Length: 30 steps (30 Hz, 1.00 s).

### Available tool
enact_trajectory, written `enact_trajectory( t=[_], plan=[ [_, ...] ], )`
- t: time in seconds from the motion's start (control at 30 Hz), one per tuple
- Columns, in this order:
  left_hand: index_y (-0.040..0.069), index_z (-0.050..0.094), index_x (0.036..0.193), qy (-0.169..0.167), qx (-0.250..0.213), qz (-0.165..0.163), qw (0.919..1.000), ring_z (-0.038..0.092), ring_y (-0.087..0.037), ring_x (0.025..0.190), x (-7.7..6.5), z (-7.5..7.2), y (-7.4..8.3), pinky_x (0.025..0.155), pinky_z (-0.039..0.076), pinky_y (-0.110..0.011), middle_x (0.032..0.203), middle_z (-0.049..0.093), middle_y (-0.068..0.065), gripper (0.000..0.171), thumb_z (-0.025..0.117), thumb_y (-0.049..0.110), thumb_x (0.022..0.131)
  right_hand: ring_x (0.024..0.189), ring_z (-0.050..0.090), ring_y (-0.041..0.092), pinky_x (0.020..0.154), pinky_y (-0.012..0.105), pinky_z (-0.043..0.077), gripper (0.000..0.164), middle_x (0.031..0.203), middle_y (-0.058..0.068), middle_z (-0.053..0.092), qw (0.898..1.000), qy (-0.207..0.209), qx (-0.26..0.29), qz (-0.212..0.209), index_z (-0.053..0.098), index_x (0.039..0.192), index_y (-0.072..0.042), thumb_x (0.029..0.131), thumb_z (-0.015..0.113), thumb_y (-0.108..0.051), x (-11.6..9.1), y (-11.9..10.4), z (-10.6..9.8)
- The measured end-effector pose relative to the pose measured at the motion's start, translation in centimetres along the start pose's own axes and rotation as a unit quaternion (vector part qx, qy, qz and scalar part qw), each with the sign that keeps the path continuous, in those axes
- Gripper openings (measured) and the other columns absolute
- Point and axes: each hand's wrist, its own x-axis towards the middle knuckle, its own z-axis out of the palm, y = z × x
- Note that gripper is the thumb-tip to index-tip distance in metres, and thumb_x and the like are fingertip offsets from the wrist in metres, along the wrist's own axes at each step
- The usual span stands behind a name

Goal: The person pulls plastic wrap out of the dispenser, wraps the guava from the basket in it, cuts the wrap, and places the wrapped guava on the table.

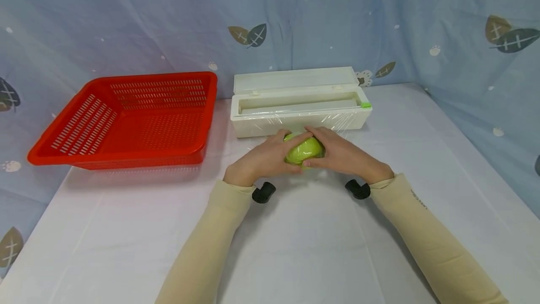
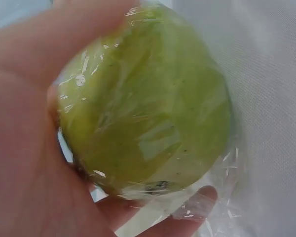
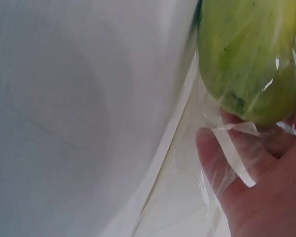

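A rounded yellow-green fruit, its exact kind unclear, is held between both hands in the middle of the head view. Clear cling film stretches from the white dispenser box down to the fruit. My left hand grips the fruit from the left, and my right hand grips it from the right. Close up in the left wrist view, shiny film lies over the fruit. Film also covers some fingertips of the right hand in the right wrist view.
A red slotted plastic basket stands at the left. The dispenser's lid is raised behind the hands, and a small green piece sits at its right end. White cloth covers the table; a patterned blue curtain hangs behind.
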Motion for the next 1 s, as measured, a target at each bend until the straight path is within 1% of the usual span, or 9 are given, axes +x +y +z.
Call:
enact_trajectory(
  t=[0.13, 0.27, 0.37, 0.47, 0.57, 0.67, 0.73, 0.93, 1.0],
  plan=[
    [0.044, 0.017, 0.139, -0.002, -0.020, -0.008, 0.9998, 0.040, -0.019, 0.102, -0.1, -0.2, -0.2, 0.073, 0.042, -0.029, 0.126, 0.032, -0.007, 0.070, 0.054, 0.055, 0.080, 0.114, 0.039, 0.018, 0.091, 0.042, 0.035, 0.085, 0.133, 0.003, 0.036, 1.000, 0.013, 0.005, -0.007, 0.028, 0.140, -0.012, 0.075, 0.059, -0.058, 0.0, 0.2, -0.6],
    [0.044, 0.016, 0.139, -0.002, -0.010, -0.005, 0.9999, 0.042, -0.018, 0.100, -0.1, -0.2, -0.2, 0.077, 0.042, -0.031, 0.122, 0.033, -0.006, 0.069, 0.053, 0.052, 0.082, 0.111, 0.043, 0.017, 0.088, 0.042, 0.038, 0.068, 0.127, -0.002, 0.043, 0.998, 0.042, 0.033, -0.020, 0.036, 0.136, -0.013, 0.082, 0.055, -0.050, -0.2, 0.6, -1.2],
    [0.046, 0.014, 0.139, -0.005, -0.006, -0.004, 1.0000, 0.043, -0.019, 0.101, 0.0, -0.1, 0.0, 0.081, 0.042, -0.033, 0.123, 0.033, -0.007, 0.070, 0.055, 0.050, 0.082, 0.107, 0.047, 0.016, 0.086, 0.040, 0.040, 0.055, 0.124, -0.003, 0.047, 0.995, 0.085, 0.045, -0.028, 0.042, 0.133, -0.016, 0.087, 0.051, -0.045, -0.4, 0.9, -1.5],
    [0.046, 0.016, 0.138, -0.009, -0.008, -0.006, 0.9999, 0.042, -0.022, 0.107, 0.1, -0.1, 0.2, 0.085, 0.041, -0.036, 0.128, 0.030, -0.010, 0.068, 0.056, 0.047, 0.083, 0.103, 0.049, 0.017, 0.084, 0.041, 0.041, 0.047, 0.121, -0.003, 0.050, 0.987, 0.152, 0.041, -0.015, 0.049, 0.127, -0.017, 0.088, 0.050, -0.043, -0.6, 1.3, -1.9],
    [0.045, 0.021, 0.138, -0.013, -0.007, -0.005, 0.9999, 0.039, -0.024, 0.114, 0.2, 0.1, 0.4, 0.087, 0.040, -0.039, 0.133, 0.027, -0.013, 0.065, 0.056, 0.044, 0.084, 0.101, 0.050, 0.017, 0.084, 0.041, 0.041, 0.043, 0.116, -0.002, 0.052, 0.972, 0.231, 0.043, 0.017, 0.053, 0.122, -0.015, 0.089, 0.050, -0.041, -0.9, 2.0, -2.5],
    [0.044, 0.023, 0.137, -0.013, -0.002, -0.005, 0.9999, 0.036, -0.025, 0.117, 0.3, 0.3, 0.6, 0.086, 0.041, -0.040, 0.135, 0.026, -0.013, 0.063, 0.056, 0.044, 0.084, 0.103, 0.048, 0.016, 0.086, 0.038, 0.039, 0.040, 0.114, 0.000, 0.053, 0.948, 0.309, 0.054, 0.053, 0.054, 0.121, -0.013, 0.091, 0.047, -0.038, -1.3, 2.8, -3.5],
    [0.043, 0.023, 0.138, -0.012, -0.001, -0.008, 0.9999, 0.035, -0.026, 0.119, 0.3, 0.3, 0.7, 0.085, 0.042, -0.040, 0.135, 0.026, -0.013, 0.063, 0.056, 0.043, 0.084, 0.105, 0.047, 0.014, 0.089, 0.034, 0.038, 0.038, 0.115, 0.000, 0.052, 0.932, 0.347, 0.071, 0.075, 0.053, 0.122, -0.015, 0.092, 0.046, -0.036, -1.4, 3.3, -4.3],
    [0.045, 0.023, 0.137, -0.012, -0.015, -0.029, 0.9994, 0.032, -0.027, 0.119, 0.1, 0.2, 0.9, 0.082, 0.043, -0.041, 0.136, 0.023, -0.012, 0.062, 0.056, 0.042, 0.085, 0.113, 0.041, 0.012, 0.095, 0.031, 0.033, 0.039, 0.123, 0.000, 0.048, 0.898, 0.399, 0.128, 0.135, 0.050, 0.126, -0.020, 0.092, 0.044, -0.038, -1.1, 4.3, -5.8],
    [0.046, 0.021, 0.137, -0.014, -0.019, -0.033, 0.9992, 0.030, -0.027, 0.120, -0.1, 0.2, 0.9, 0.082, 0.043, -0.041, 0.137, 0.021, -0.012, 0.063, 0.056, 0.041, 0.085, 0.114, 0.039, 0.011, 0.096, 0.032, 0.031, 0.040, 0.124, -0.003, 0.047, 0.887, 0.413, 0.134, 0.156, 0.049, 0.126, -0.024, 0.091, 0.044, -0.042, -0.4, 6.6, -5.6]
  ],
)
